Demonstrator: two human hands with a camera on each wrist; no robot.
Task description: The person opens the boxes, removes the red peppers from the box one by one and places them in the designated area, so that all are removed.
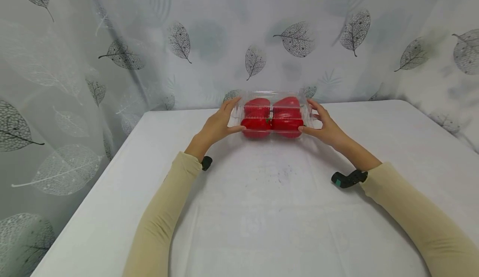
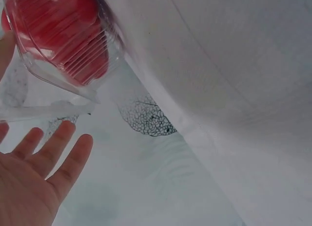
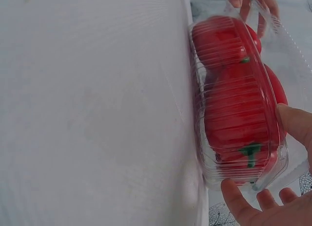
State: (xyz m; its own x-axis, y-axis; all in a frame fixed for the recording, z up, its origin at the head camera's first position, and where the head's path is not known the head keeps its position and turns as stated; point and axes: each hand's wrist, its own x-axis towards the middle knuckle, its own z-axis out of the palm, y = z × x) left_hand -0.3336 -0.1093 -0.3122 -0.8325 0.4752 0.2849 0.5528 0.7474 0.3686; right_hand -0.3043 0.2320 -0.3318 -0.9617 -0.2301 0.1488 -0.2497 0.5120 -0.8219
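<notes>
A clear plastic clamshell box (image 1: 271,133) of red bell peppers (image 1: 288,110) sits near the table's far edge. Its ribbed lid (image 2: 44,111) stands partly raised in the wrist views. At the box's left end, my left hand (image 1: 217,123) has its thumb at the front rim and its fingers spread, nearly straight, by the lid. My right hand (image 1: 327,129) holds the opposite end, thumb on the rim and index fingertip against the end wall, as the right wrist view shows. Green stems (image 3: 250,150) show through the plastic.
A white cloth covers the table (image 1: 262,218). Behind it hangs a pale curtain (image 1: 217,31) printed with leaves, close to the box's back. Dark wrist devices (image 1: 348,179) sit at both sleeve cuffs.
</notes>
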